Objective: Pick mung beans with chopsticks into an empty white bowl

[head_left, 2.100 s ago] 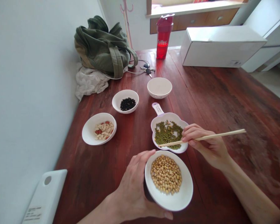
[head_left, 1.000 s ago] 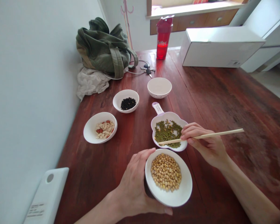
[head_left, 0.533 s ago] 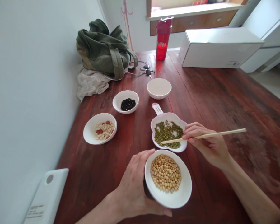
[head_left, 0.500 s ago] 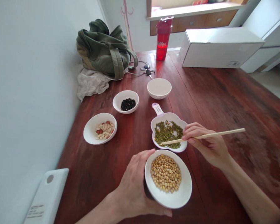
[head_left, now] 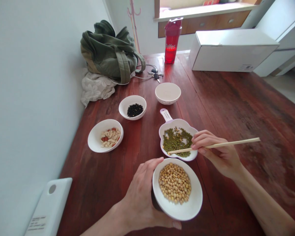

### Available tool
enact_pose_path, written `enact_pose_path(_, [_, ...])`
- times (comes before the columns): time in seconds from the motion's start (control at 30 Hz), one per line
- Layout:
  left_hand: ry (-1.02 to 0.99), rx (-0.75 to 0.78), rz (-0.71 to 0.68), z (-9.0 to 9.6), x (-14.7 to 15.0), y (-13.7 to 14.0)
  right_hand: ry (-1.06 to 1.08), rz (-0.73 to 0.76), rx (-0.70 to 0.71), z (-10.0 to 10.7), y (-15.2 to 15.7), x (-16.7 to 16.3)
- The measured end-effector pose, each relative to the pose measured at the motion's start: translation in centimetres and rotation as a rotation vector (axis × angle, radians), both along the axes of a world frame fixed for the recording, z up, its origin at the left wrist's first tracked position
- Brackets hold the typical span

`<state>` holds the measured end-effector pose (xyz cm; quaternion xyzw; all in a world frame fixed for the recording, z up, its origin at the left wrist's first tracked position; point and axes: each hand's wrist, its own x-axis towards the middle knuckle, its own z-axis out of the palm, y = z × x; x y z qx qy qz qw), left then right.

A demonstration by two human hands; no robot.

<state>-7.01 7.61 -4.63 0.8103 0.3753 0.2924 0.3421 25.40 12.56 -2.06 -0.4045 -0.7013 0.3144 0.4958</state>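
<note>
My left hand (head_left: 144, 193) is closed around the side of a white bowl (head_left: 195, 196) that holds yellow soybeans (head_left: 175, 183); the bowl tilts toward me. Between the fingers of my right hand (head_left: 218, 152) are wooden chopsticks (head_left: 233, 143), lying so close together that they look like one stick. Their tips rest at the near left part of a flower-shaped white dish (head_left: 193, 156) with a lilac rim and a labelled handle (head_left: 166, 114). Green mung beans (head_left: 173, 139) with a few yellowish pieces lie in this dish. The bowl's far rim is right at the dish's near edge.
Farther left stand a bowl of peanuts (head_left: 91, 141) and a bowl of black beans (head_left: 123, 108). Behind the dish is another white bowl (head_left: 167, 93). A green bag (head_left: 105, 54), keys (head_left: 156, 75), a red shaker bottle (head_left: 170, 42) and a white box (head_left: 231, 55) stand at the back.
The chopstick tips have shifted slightly left and down in the dish, and their rear end has dropped a little. The left hand and soybean bowl have hardly moved.
</note>
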Motion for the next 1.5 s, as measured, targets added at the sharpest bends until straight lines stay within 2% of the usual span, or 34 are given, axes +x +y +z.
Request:
enact_pose_path(0.83, [-0.02, -0.041, -0.021, 0.3, -0.1, 0.2, -0.012, 0.01, 0.029, 1.0, -0.3, 0.5])
enact_pose_path(1.23, [-0.021, -0.024, -0.02, 0.2, -0.2, 0.2, 0.028, 0.03, 0.05, 0.8, -0.3, 0.8])
enact_pose_path(1.5, [-0.023, -0.038, -0.021, 0.2, -0.2, 0.2, 0.027, 0.029, 0.078, 1.7, -1.0, 1.0])
